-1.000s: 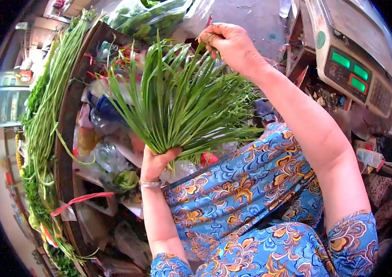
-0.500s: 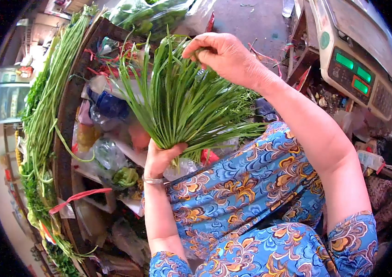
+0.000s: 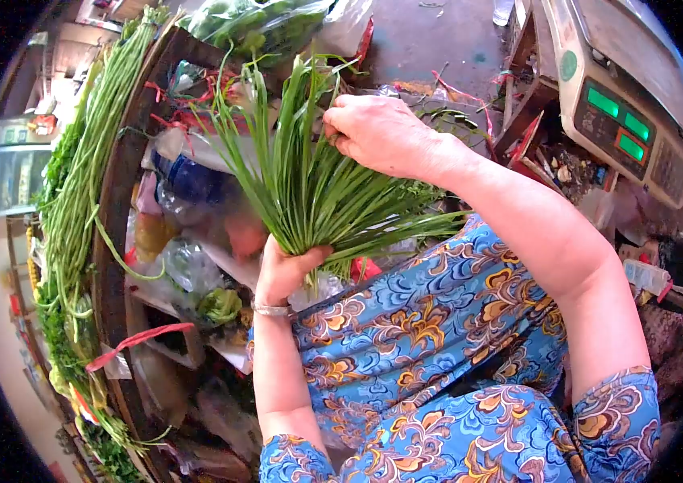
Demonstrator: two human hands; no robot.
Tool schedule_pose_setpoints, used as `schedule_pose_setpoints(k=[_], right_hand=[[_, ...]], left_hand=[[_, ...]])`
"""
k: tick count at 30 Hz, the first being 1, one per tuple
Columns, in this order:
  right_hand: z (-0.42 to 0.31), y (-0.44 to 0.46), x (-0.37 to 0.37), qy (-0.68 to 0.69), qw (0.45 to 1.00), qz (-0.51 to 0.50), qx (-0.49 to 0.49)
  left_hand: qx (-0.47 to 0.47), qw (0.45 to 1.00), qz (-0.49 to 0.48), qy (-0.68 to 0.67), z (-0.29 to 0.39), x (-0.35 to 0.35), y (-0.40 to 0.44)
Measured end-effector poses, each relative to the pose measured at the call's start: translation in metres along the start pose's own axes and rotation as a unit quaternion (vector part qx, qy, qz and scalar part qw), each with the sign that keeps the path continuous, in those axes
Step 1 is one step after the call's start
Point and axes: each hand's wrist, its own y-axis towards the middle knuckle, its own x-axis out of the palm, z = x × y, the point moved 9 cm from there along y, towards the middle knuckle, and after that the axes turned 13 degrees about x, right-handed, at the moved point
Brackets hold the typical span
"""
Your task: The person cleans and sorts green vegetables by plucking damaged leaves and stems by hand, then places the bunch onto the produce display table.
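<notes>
A fanned-out bunch of green chives stands up from my left hand, whose fingers are wrapped round its lower end. The long flat leaves spread upward and to the right. My right hand is closed in a pinch at the upper right of the bunch, its fingertips among the leaves. Exactly which leaves it pinches is partly hidden by the fingers. A bracelet circles my left wrist, just above my patterned lap.
Long green beans and leafy greens lie along a dark ledge at left. A red tie hangs over that ledge. Plastic bags fill the shelf beyond my left hand. Bagged greens are at the top, a lit scale at right.
My right hand has come down from above the leaf tips to the upper right side of the chives, fingers still pinched. The left hand keeps its hold and has barely shifted.
</notes>
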Motion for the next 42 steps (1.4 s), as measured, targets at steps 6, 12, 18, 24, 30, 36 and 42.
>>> schedule_pose_setpoints(k=[6,12,18,24,30,36,42], right_hand=[[0.018,0.013,-0.023,0.078,0.992,0.103,0.014],[-0.026,-0.002,-0.01,0.232,0.97,0.033,-0.059],[-0.065,-0.032,0.037,0.017,0.989,-0.038,-0.141],[-0.067,-0.034,0.038,-0.021,0.985,-0.016,-0.172],[-0.014,0.004,-0.026,0.248,0.965,0.071,-0.05],[0.035,0.02,-0.078,0.454,0.891,0.027,0.017],[0.046,0.014,-0.105,0.75,0.657,-0.073,-0.029]], left_hand=[[-0.013,0.999,0.006,-0.039,0.0,0.003,-0.001],[-0.035,0.999,0.022,-0.024,-0.001,0.004,0.005],[-0.039,0.999,0.023,0.011,-0.005,0.01,0.007],[-0.033,0.999,0.004,0.023,-0.013,0.014,0.007],[-0.036,0.999,0.022,0.019,0.001,0.01,0.005],[-0.01,0.998,0.058,0.007,-0.002,-0.01,0.003],[-0.004,0.997,0.073,0.015,-0.003,-0.022,0.003]])
